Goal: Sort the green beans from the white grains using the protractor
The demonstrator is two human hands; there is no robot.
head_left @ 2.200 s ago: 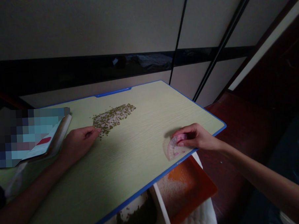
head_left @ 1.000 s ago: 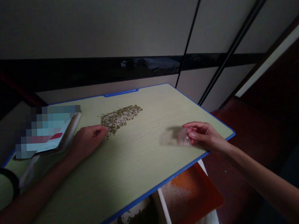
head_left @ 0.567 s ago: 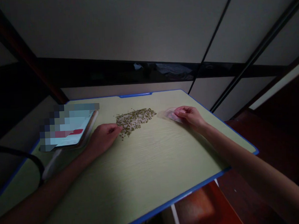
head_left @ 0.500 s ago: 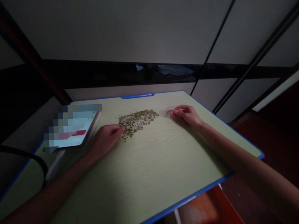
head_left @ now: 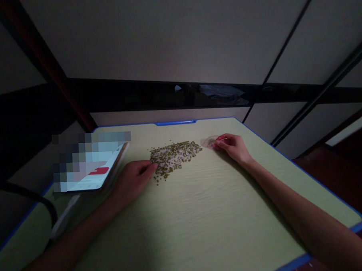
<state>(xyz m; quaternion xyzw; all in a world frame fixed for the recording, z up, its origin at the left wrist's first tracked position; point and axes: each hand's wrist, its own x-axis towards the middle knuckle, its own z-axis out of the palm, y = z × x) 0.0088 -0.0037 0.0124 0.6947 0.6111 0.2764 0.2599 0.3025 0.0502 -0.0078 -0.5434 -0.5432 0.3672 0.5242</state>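
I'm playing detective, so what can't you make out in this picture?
All in the head view:
- Screen: partly hidden by pixelation.
- Clear plastic piece: the right hand covers part.
- Left hand: curled, hiding its inside.
- Grain pile: single grains too small to count.

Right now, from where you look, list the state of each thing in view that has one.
Left hand: fingers curled, at the grain pile's left edge; grip contents hidden.
Right hand: pinching the clear plastic piece.
Clear plastic piece: held, to the right of the pile.
Grain pile: loose, spread out, green and pale grains mixed.
Device: screen lit, partly pixelated.
Dark cable: curved.
Table: partly in shadow.
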